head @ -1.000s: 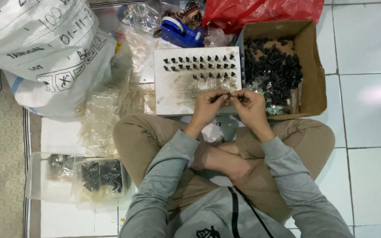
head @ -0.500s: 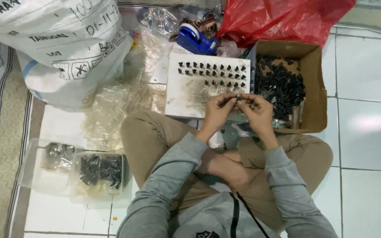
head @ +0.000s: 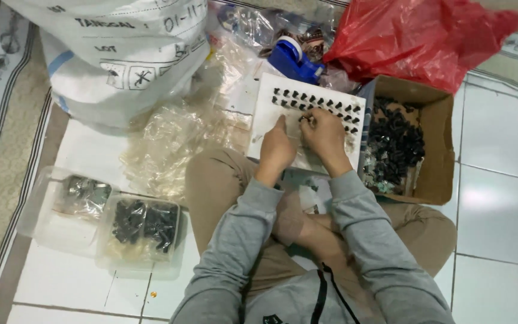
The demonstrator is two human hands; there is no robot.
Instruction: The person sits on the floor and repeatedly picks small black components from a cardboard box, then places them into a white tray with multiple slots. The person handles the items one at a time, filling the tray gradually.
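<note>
I sit cross-legged on a tiled floor with a white foam board (head: 265,108) in front of my knees; rows of small black parts stand in it. My left hand (head: 277,147) rests on the board's near part, fingers together, thumb reaching toward the right hand. My right hand (head: 325,135) is over the board's middle, its fingertips pinching a small dark part (head: 303,119) just below the rows. Both sleeves are grey.
A cardboard box (head: 436,150) full of small black parts sits right of the board. A red plastic bag (head: 415,42) lies behind it, a blue tape dispenser (head: 292,60) and clear bags beside it. A big white sack (head: 115,54) stands far left. Clear tubs (head: 142,231) with dark parts lie near left.
Both hands have dropped from in front of my chest onto the foam board, still close together. My head has shifted, so the scene sits more to the right.
</note>
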